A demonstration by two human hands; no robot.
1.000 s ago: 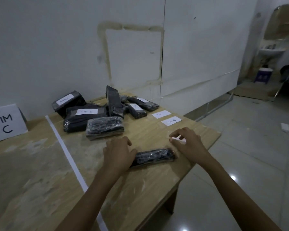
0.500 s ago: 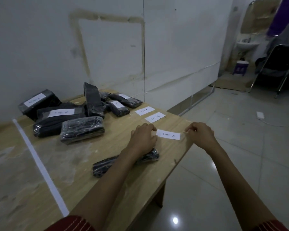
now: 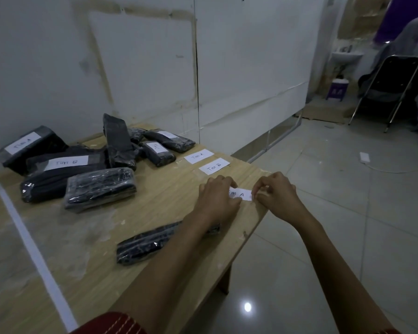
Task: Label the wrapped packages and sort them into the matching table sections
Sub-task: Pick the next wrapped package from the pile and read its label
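The small white paper label (image 3: 240,194) reading "Tim A" is at the pale wooden table's (image 3: 155,213) right edge. My left hand (image 3: 217,201) and right hand (image 3: 275,196) each pinch one end. The long black plastic-wrapped package (image 3: 152,244) lies under my left forearm. Beyond, loose white slips (image 3: 214,166) read "Tim A" and "Tim B".

Tim A label (image 3: 241,195), black wrapped package (image 3: 150,244) nearby

The left hand (image 3: 217,201) covers the first letters on the label (image 3: 243,195) — its forearm hides one end of the near package (image 3: 143,247); writing on the far package (image 3: 176,142) is too faint to read.
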